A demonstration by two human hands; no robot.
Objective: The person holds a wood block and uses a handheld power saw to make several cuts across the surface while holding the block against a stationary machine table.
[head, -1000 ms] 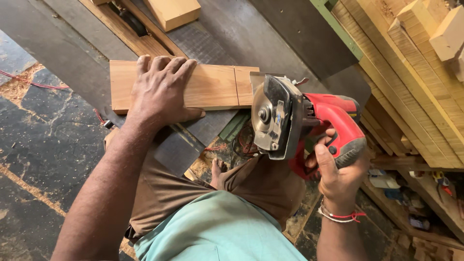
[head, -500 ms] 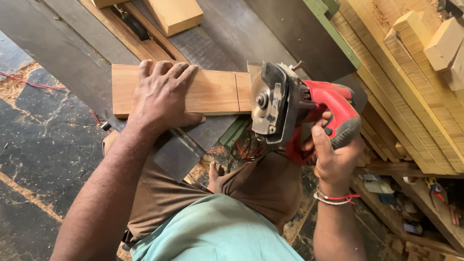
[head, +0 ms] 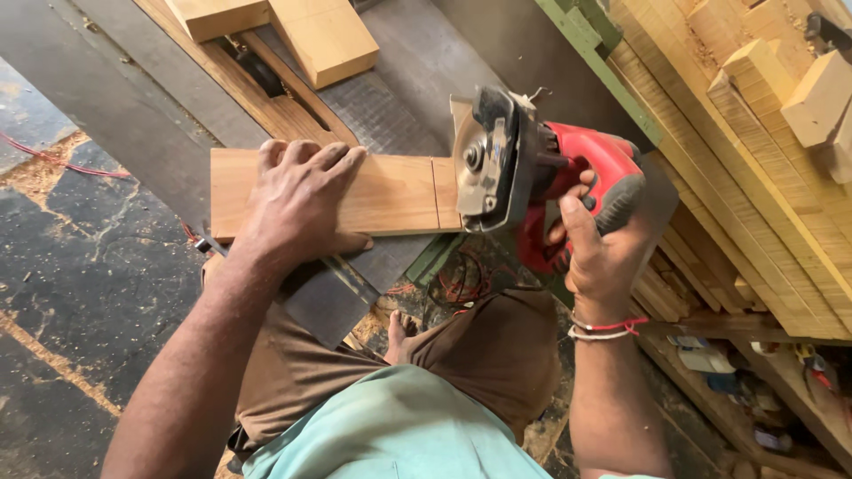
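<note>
My left hand (head: 297,200) lies flat, fingers spread, on a light wooden board (head: 390,191) that rests across a grey metal bench (head: 133,124). A cut line crosses the board near its right end. My right hand (head: 599,244) grips the red handle of a circular saw (head: 519,164). The saw's silver blade guard sits right at the board's right end, with the tool lifted clear of the wood. Below, my knee in brown trousers and a bare foot show.
Thick wooden blocks (head: 293,27) lie on the bench at the top. Stacked pale timber (head: 763,133) fills the right side, behind a green frame (head: 603,62). A red cord (head: 62,160) runs over the dark floor at left. Small items sit on low shelves (head: 754,390) at the lower right.
The saw has risen and moved up along the board's right end, with my right hand still on its handle. My left hand has stayed pressed on the board.
</note>
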